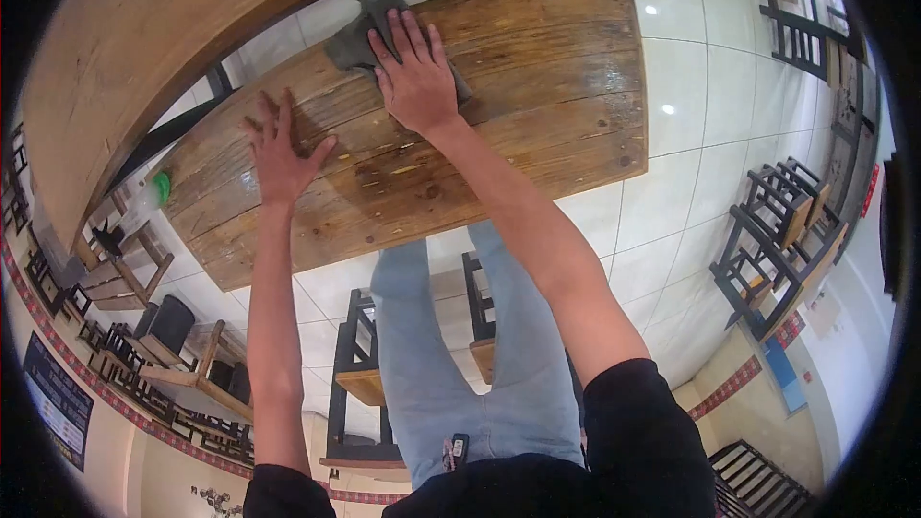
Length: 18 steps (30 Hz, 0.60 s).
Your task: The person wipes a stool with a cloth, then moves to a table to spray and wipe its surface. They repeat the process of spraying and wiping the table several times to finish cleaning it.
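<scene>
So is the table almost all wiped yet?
Hard to say how much is done. The far right of the wooden bench top shines a little, perhaps already wiped. Right now the right hand presses a grey cloth flat near the far edge, and the left hand lies flat on the wood beside it. The near planks show scuffs and yellowish marks, so that part looks left.

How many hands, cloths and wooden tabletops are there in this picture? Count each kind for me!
Hands: 2, the left hand flat on the wood and the right hand pressing on the cloth.
Cloths: 1, the grey cloth.
Wooden tabletops: 2, the near table under the hands and the far table beyond it.
Total: 5
</scene>
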Available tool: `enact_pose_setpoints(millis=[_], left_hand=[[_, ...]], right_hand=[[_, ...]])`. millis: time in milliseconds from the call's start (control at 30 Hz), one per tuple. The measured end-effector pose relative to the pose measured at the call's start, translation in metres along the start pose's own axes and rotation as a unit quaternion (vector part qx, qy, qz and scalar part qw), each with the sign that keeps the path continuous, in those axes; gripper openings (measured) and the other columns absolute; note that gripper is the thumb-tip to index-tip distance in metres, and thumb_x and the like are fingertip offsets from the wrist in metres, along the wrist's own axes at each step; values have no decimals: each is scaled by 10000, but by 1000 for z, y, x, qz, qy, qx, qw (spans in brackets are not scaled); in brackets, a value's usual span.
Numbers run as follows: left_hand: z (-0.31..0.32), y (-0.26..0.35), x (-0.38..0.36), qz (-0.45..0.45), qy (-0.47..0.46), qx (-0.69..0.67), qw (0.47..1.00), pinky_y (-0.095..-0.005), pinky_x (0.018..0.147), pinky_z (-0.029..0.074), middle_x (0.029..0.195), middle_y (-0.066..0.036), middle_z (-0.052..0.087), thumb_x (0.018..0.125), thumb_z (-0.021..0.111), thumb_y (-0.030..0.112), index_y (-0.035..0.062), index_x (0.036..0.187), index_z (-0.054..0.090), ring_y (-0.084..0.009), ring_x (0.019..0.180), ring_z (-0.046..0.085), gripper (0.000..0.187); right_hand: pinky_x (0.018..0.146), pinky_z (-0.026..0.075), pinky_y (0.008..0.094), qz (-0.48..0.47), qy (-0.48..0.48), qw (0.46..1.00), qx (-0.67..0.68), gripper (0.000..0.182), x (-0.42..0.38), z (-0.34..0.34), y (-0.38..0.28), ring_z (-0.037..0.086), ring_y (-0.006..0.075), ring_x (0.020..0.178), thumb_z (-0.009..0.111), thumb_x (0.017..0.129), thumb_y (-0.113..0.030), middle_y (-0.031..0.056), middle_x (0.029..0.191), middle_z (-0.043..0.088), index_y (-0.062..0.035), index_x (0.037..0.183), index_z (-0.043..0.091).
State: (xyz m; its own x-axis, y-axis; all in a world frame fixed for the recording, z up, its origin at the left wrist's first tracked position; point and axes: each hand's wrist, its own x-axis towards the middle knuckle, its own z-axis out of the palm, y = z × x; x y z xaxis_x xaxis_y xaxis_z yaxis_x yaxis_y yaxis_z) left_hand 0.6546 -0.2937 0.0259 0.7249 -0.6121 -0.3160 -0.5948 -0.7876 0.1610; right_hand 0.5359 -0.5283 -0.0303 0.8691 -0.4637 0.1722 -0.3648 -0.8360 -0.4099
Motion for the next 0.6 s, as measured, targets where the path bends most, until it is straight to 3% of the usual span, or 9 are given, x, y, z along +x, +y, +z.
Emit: enact_pose_setpoints(millis=[67,100,233,367,467,600], left_hand=[[5,-3,6,21,15,-8,1000,-641,1282,215,1768,-214,189,836,824,617,239,1702,289,-564,1586,163,1086],[7,-5,7,25,17,-12,999,-662,1269,230,1774,-200,175,824,830,621,252,1701,291,-598,1574,137,1093],[11,-10,10,33,6,3,999,-667,1269,229,1776,-205,154,822,829,630,243,1705,279,-631,1562,106,1110],[16,-15,13,43,0,0,999,-649,1288,184,1773,-223,145,823,827,634,221,1709,266,-598,1579,105,1127],[20,-21,12,63,-3,18,998,-627,1306,131,1771,-237,129,835,815,638,210,1716,240,-549,1600,103,1136],[24,-27,14,62,-6,39,997,-613,1314,103,1775,-234,106,855,791,647,216,1727,185,-517,1613,95,1146]], right_hand=[[1298,173,611,-54,-23,998,-25,554,2,-10,31,276,359,1603,544,1033,-358,205,1683,380,-107,1527,567],[1298,173,611,-52,-22,998,-30,554,4,-20,47,276,359,1603,544,1033,-358,205,1683,380,-107,1527,567],[1280,167,655,81,8,990,-115,524,4,-69,134,306,349,1590,502,1046,-285,209,1664,410,-61,1516,564],[1279,152,661,135,87,980,-117,557,-5,-87,226,293,368,1595,484,1057,-299,213,1668,407,-55,1556,519],[1277,150,664,199,124,960,-152,576,-34,-97,255,286,396,1594,476,1067,-292,236,1670,392,-35,1582,482],[1279,143,663,324,113,928,-146,597,-110,-124,241,263,417,1599,470,1073,-265,276,1665,375,12,1601,427]])
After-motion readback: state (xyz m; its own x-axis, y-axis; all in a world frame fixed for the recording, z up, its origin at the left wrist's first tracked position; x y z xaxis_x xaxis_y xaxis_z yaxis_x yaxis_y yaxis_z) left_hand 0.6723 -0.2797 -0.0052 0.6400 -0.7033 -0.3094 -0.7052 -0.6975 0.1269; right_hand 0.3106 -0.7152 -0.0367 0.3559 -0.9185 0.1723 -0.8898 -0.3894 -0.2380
